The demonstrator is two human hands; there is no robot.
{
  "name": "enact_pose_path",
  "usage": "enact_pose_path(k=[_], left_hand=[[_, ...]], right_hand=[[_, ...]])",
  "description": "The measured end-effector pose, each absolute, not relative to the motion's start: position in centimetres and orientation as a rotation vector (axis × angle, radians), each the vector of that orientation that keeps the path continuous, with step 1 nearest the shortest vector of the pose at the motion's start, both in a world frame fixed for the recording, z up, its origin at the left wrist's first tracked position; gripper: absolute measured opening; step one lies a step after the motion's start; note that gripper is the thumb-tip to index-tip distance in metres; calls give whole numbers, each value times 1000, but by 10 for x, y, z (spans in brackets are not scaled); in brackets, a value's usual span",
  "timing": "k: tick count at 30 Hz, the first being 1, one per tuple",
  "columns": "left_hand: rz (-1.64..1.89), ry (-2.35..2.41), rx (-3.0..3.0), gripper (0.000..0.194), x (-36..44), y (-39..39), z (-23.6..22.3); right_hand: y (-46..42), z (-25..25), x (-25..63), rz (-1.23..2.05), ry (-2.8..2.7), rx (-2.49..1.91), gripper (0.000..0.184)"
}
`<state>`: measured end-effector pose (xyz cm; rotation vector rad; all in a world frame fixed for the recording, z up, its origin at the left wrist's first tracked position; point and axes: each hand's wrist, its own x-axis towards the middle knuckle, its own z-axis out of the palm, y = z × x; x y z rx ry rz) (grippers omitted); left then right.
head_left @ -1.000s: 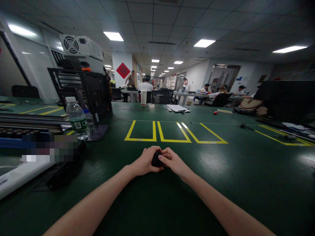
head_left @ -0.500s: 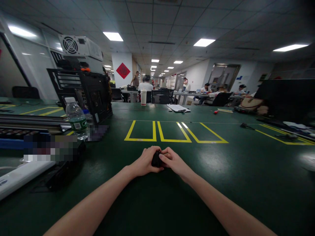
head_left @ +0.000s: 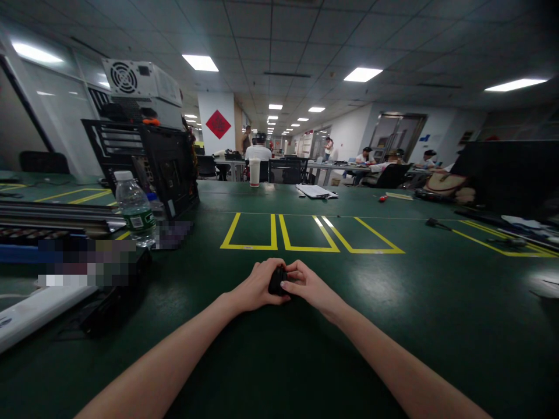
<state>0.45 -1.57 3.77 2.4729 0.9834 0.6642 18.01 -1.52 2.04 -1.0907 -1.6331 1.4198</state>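
Observation:
A small black rounded object [head_left: 276,281] is held between my two hands, low over the green table [head_left: 279,361]; its exact kind is too dark to make out. My left hand [head_left: 259,284] curls around its left side, fingers over the top and thumb below. From the right, my right hand [head_left: 308,286] has its thumb pressed against the object and its bent fingers at the far side. The fingers hide part of it. Just beyond my hands lie three yellow tape outlines [head_left: 311,249] on the table.
At left stand a water bottle [head_left: 136,212], a black computer case [head_left: 168,166] and a white power strip [head_left: 39,317]. Farther back are a white cup [head_left: 254,173] and a clipboard with papers [head_left: 317,191]. A black screen [head_left: 506,180] fills the right side. Several people sit in the background.
My right thumb has slid slightly down and left on the black object. Both hands otherwise stay in nearly the same place.

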Motion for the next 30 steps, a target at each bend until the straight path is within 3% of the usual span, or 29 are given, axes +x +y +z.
enact_pose_path(k=[30], left_hand=[[683, 994, 2466, 53, 4, -15, 36]], right_hand=[[-11, 18, 179, 1512, -1542, -1122, 30]])
